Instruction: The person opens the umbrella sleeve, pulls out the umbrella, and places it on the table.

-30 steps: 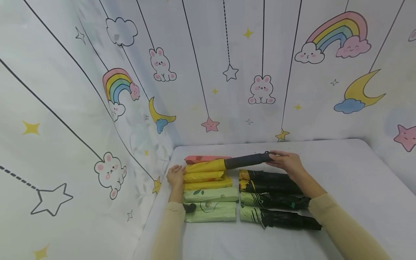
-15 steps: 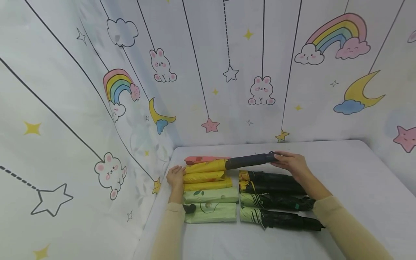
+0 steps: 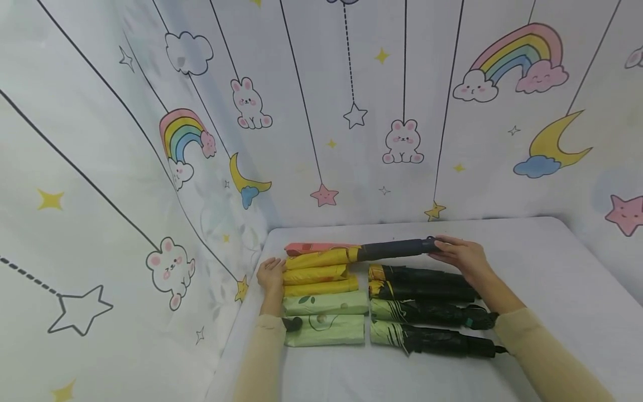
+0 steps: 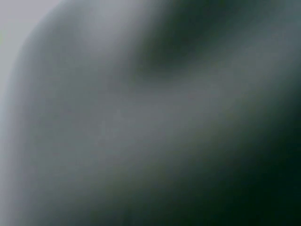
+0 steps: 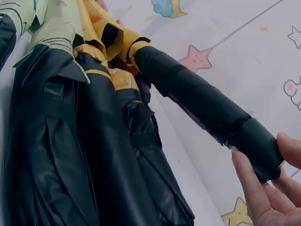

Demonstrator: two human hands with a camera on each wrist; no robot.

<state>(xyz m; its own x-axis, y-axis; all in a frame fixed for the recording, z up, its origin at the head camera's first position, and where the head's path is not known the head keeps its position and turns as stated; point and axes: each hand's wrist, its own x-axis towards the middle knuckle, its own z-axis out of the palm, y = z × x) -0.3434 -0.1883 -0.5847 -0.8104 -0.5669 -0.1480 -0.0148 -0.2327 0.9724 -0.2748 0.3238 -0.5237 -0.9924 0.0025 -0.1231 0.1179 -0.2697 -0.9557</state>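
A folded black umbrella [image 3: 394, 249] sticks partway out of a yellow umbrella sleeve [image 3: 321, 257], raised a little above the table and tilted up to the right. The fingers of my right hand [image 3: 464, 259] grip the handle end of the umbrella; the right wrist view shows thumb and fingers on the black handle [image 5: 256, 148]. At the sleeve's left end, my left hand [image 3: 272, 274] holds the closed end, its fingertips partly hidden. The left wrist view is too blurred to read.
Two yellow sleeves [image 3: 321, 286] and two green avocado-print sleeves [image 3: 326, 330] lie stacked in a column nearer me. A pink sleeve [image 3: 313, 247] lies behind. Several folded black umbrellas [image 3: 437, 339] lie to their right on the white table [image 3: 552, 268]. A printed curtain [image 3: 301, 111] stands behind.
My right hand has moved to the right, drawing the black umbrella further out of the yellow sleeve. My left hand stays at the sleeve's left end.
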